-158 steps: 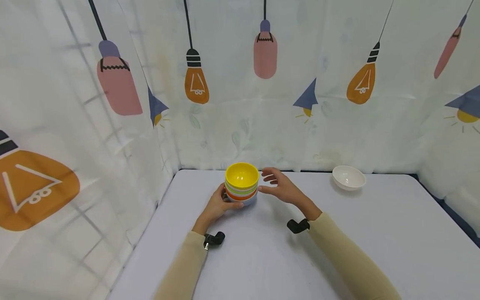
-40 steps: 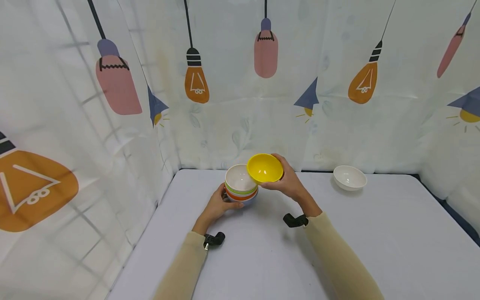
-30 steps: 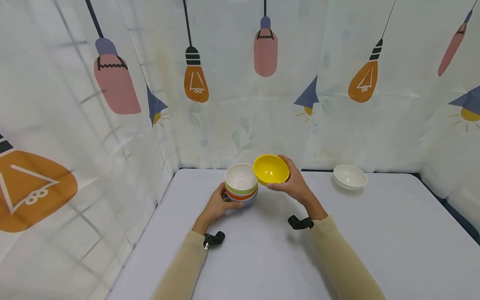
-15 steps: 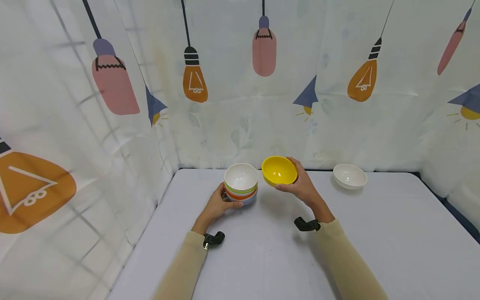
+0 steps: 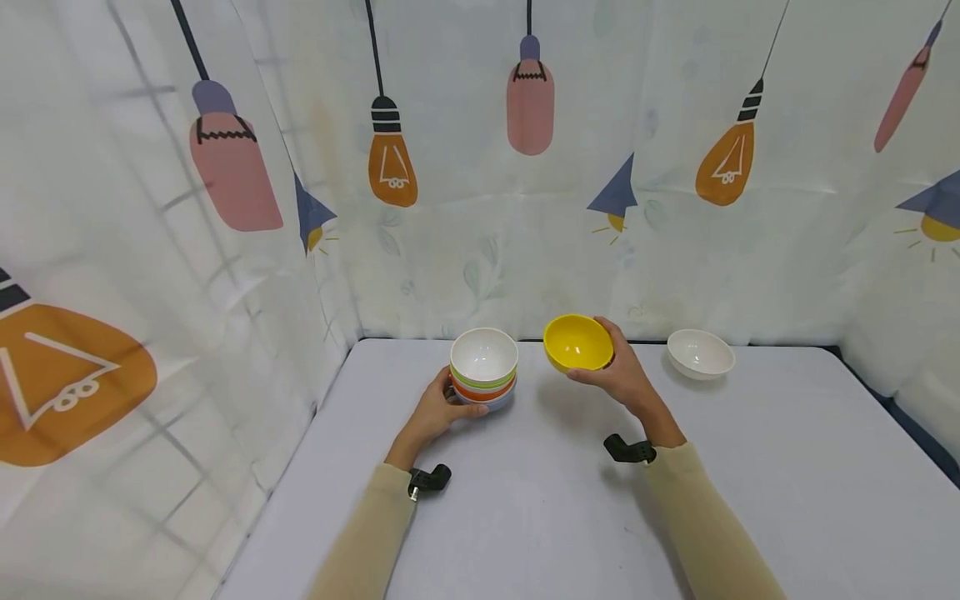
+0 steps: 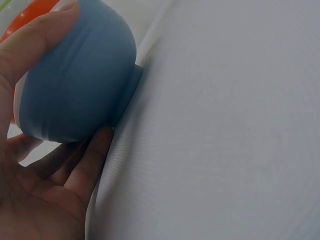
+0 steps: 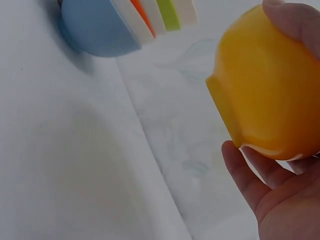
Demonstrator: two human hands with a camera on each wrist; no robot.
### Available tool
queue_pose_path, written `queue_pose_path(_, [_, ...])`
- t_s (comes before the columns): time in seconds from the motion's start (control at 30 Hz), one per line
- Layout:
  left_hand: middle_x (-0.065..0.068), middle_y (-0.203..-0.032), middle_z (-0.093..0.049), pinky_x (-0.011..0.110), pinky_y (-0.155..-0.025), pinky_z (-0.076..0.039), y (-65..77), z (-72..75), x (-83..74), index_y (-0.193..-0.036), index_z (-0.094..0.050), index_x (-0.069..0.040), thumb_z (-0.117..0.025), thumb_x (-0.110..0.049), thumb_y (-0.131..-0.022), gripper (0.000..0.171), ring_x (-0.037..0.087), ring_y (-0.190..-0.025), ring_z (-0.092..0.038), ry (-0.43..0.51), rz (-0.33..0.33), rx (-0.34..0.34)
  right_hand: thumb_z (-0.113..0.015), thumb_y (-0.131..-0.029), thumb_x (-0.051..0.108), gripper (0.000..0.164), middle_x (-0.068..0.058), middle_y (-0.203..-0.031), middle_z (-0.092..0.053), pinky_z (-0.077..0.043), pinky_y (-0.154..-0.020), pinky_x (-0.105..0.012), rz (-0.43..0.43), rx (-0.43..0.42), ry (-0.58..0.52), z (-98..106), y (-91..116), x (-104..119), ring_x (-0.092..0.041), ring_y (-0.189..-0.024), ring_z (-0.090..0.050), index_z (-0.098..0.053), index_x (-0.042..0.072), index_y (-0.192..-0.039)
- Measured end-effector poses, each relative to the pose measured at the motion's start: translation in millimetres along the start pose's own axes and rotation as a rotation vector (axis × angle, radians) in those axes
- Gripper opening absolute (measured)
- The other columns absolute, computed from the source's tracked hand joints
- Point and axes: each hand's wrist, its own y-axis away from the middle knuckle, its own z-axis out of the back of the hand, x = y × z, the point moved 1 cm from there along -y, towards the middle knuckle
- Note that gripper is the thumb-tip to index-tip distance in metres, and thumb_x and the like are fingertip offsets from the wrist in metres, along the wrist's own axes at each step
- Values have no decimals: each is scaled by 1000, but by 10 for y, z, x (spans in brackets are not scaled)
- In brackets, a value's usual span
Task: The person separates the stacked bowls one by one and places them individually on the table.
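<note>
The glossy yellow round bowl is pinched by the right hand above the white table, now farther right of the nested white, green, orange and blue bowl stack. The left hand still grips it. The glossy white round bowl rightmost is unmoved.

from the head: looks forward and down, well back, over the white table to the printed curtain. from the left wrist: tilted sideways, faces the blue bowl up close. from the right wrist: also tilted, close to the yellow bowl; shares the blue bowl with the left wrist.
</note>
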Motion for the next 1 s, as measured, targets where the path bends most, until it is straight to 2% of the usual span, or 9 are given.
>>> queue_pose_path(0.27, [7,-152,-51,53,-120,-38,15,-4,4,-155,-37,-22,-94,-26,-75,98,31,-144,-47,-16,-11,-8,-89,-81,24,113,-16,-161,-31,-38,-120,-58,-50,-46,2,103,14,-99,-38,-139,-40,-13,14,-163])
queue_pose_path(0.53, [5,-150,-52,51,-120,-40,17,-5,11,-154,-38,-23,-94,-26,-75,98,29,-143,-48,-14,-9,-9,-90,-80,31,115,-18,-160,-30,-33,-122,-59,-118,-94,4,195,23,-178,-39,-141,-37,-11,13,-163])
queue_pose_path(1.0, [7,-153,-51,52,-122,-37,16,-7,6,-155,-37,-21,-93,-21,-75,98,30,-146,-45,2,-1,-6,-89,-81,28,114,-18,-161,-30,-31,-123,-58,-163,-139,-3,331,32,-330,-39,-141,-36,-11,12,-163])
